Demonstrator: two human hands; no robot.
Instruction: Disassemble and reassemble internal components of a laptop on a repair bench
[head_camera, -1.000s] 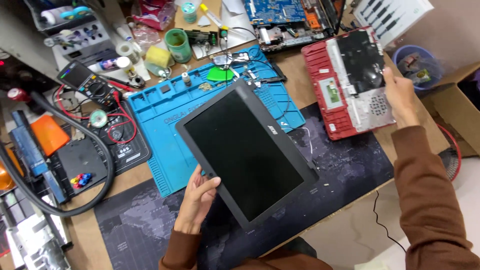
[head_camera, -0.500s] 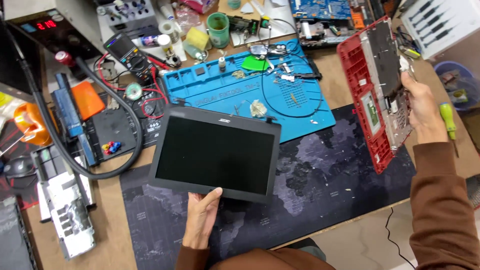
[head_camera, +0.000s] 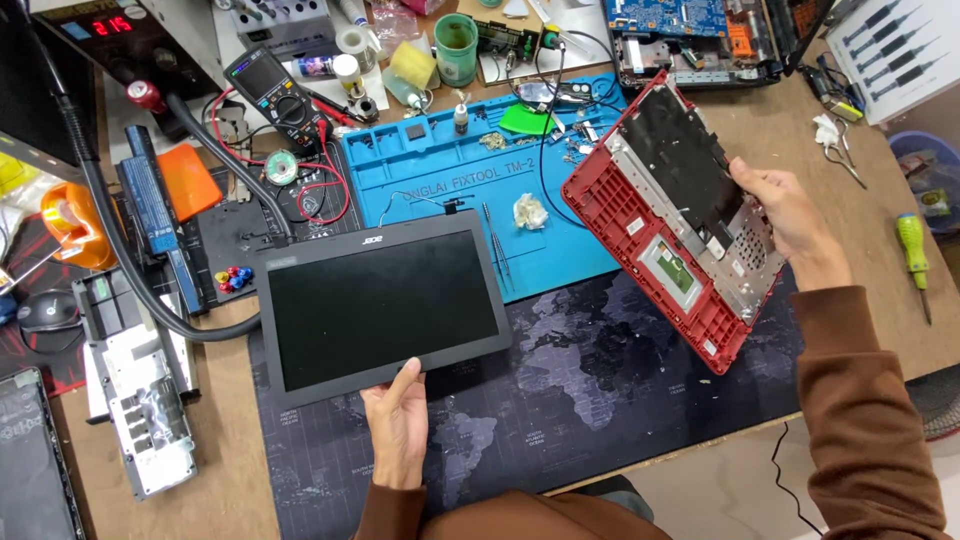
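At nine o'clock a black hose (head_camera: 120, 250) curves across the crowded counter (head_camera: 230, 470). Just right of it, the left hand (head_camera: 398, 425) grasps the near edge of the dark laptop screen (head_camera: 380, 305), which lies flat, partly on the blue mat (head_camera: 470, 190). At three o'clock the right hand (head_camera: 790, 215) grips the far edge of the red laptop base (head_camera: 690, 230), held tilted above the counter, underside showing. The step looks like separating the two halves; each one next needs a steady, flat place to rest.
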